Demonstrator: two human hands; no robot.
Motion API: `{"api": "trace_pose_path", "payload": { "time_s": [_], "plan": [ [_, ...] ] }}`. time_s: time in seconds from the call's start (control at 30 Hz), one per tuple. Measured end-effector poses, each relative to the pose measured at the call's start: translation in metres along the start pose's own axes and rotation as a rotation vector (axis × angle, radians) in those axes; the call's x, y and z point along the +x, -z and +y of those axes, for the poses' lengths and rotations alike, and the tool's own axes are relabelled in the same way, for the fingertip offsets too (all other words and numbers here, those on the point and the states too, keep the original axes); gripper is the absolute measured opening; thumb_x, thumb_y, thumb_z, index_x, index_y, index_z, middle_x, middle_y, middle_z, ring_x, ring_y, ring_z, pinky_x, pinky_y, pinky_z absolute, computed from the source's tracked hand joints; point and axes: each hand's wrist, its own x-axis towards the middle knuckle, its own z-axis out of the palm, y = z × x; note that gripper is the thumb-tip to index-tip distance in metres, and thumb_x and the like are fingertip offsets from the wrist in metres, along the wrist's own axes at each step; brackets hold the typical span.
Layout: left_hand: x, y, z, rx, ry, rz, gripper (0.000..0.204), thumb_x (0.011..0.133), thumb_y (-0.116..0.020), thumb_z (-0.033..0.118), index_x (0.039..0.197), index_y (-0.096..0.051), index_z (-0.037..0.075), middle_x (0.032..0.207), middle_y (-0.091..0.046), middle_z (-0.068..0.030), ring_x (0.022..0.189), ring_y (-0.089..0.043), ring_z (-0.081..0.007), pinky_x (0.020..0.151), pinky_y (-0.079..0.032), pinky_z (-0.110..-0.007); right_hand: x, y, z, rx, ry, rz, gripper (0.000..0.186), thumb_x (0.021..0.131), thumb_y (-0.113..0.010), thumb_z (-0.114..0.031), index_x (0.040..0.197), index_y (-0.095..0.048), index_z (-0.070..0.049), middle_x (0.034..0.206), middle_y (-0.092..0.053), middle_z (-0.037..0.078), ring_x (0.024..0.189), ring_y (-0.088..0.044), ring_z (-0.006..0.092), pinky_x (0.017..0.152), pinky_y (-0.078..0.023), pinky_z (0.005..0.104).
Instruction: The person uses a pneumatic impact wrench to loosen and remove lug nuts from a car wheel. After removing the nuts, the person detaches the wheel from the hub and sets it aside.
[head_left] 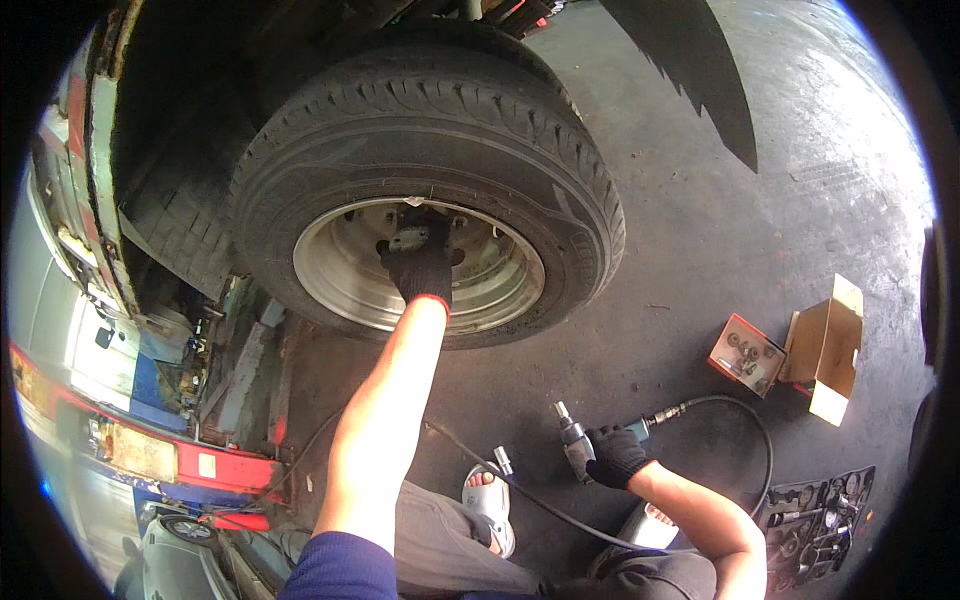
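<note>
A large black tyre on a silver steel rim [520,265] fills the upper middle. My left hand [420,265], in a black glove with a red cuff, reaches inside the rim to the hub at its centre. Its thumb sticks out to the left, but the other fingers blend into the dark hub, so their grip does not show. My right hand [615,455], also gloved in black, is closed around an air impact wrench [577,447] held above the floor near my knee. A silver socket on the wrench points up and away from me. A black air hose [765,440] runs from the handle.
An orange-rimmed tray of small metal parts [748,353] lies beside an open cardboard box [825,347] at right. A black tool case [820,525] sits at lower right. A loose silver socket [503,460] stands by my left sandal [487,500]. Vehicle bodywork overhangs the left.
</note>
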Motion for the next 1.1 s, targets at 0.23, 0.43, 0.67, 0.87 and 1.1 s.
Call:
{"api": "trace_pose_path", "payload": {
  "time_s": [0.23,0.43,0.67,0.87,1.1],
  "plan": [
    [-0.04,0.034,0.006,-0.047,-0.031,0.067,0.108,0.08,-0.093,0.028,0.156,-0.026,-0.011,0.14,-0.054,-0.0251,0.123,-0.062,-0.0319,0.106,-0.053,-0.04,0.016,0.003,-0.008,0.032,0.112,-0.025,0.04,0.094,-0.06,-0.031,0.122,-0.066,-0.002,0.096,-0.075,0.025,0.089,-0.073,0.0435,0.078,-0.057,0.0553],
    [-0.028,0.04,-0.002,0.018,-0.01,0.027,0.113,0.079,-0.093,0.028,0.158,-0.022,-0.011,0.141,-0.052,-0.0246,0.128,-0.058,-0.0314,0.106,-0.051,-0.04,0.033,0.009,-0.014,0.083,0.146,0.014,0.053,0.092,-0.068,-0.038,0.132,-0.064,-0.003,0.106,-0.074,0.027,0.099,-0.073,0.0446,0.086,-0.058,0.0548],
    [-0.017,0.034,0.014,0.116,0.121,0.062,0.119,0.08,-0.091,0.044,0.161,-0.019,-0.006,0.147,-0.049,-0.0239,0.13,-0.056,-0.0325,0.101,-0.05,-0.041,0.031,0.011,-0.017,0.123,0.119,-0.045,0.054,0.091,-0.069,-0.037,0.131,-0.063,-0.002,0.107,-0.074,0.026,0.102,-0.072,0.045,0.088,-0.058,0.0552],
    [-0.03,0.046,0.011,0.099,0.086,0.022,0.103,0.086,-0.086,0.044,0.152,-0.03,-0.014,0.13,-0.06,-0.0277,0.114,-0.063,-0.032,0.103,-0.048,-0.042,0.029,0.006,-0.017,0.135,0.145,-0.115,0.054,0.093,-0.068,-0.038,0.13,-0.062,0.001,0.107,-0.074,0.027,0.101,-0.072,0.0453,0.086,-0.057,0.0572],
    [-0.091,0.106,-0.011,-0.23,0.076,-0.054,0.049,0.094,-0.076,0.013,0.124,-0.039,-0.001,0.075,-0.069,-0.0109,0.055,-0.061,-0.0192,0.056,-0.05,-0.033,0.039,0.04,-0.051,0.476,0.214,-0.169,0.074,0.099,-0.068,-0.047,0.15,-0.052,0.005,0.133,-0.07,0.029,0.119,-0.07,0.0418,0.102,-0.056,0.0462]
  ]
}}
